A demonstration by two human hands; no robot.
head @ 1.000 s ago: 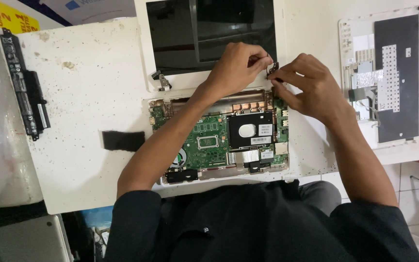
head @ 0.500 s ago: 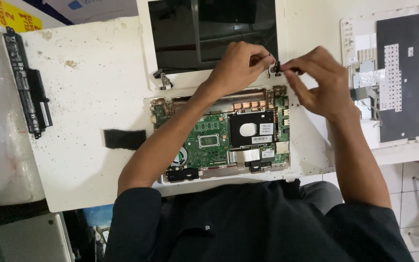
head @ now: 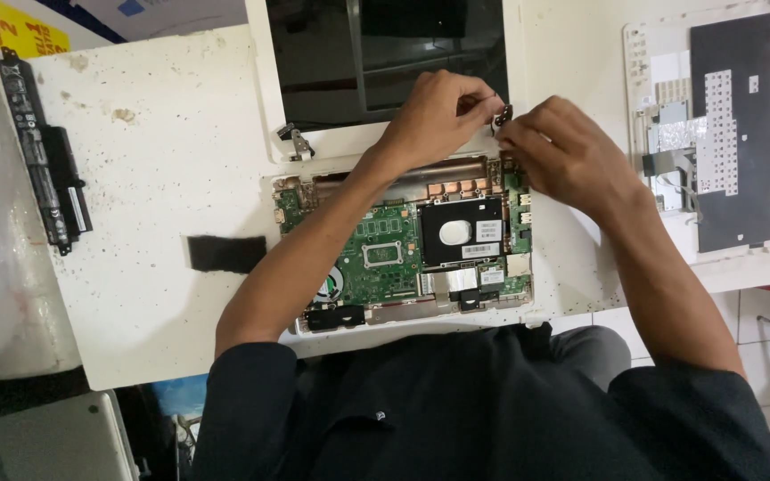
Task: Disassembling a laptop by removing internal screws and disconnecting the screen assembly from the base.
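White speckled tabletop [head: 153, 178] carries an opened laptop base [head: 403, 249]. Left hand [head: 438, 111] and right hand [head: 563, 156] both pinch the small dark hinge [head: 503, 114] at its far right corner; fingers hide most of it. Screen panel [head: 385, 53] is cut off at the far edge.

The hinge [head: 503, 113] is a small dark metal piece at the far right corner of the laptop base [head: 403, 249], right at the lower right corner of the screen panel [head: 385, 62]. Both hands meet on it and hide most of it. The base lies flat on the counter with its cover off, showing a green board, a black drive on the right, a fan near the left and a copper strip along the far edge. The white-framed screen lies flat just beyond it, glass dark. A matching hinge [head: 296, 142] stands free at the left corner.
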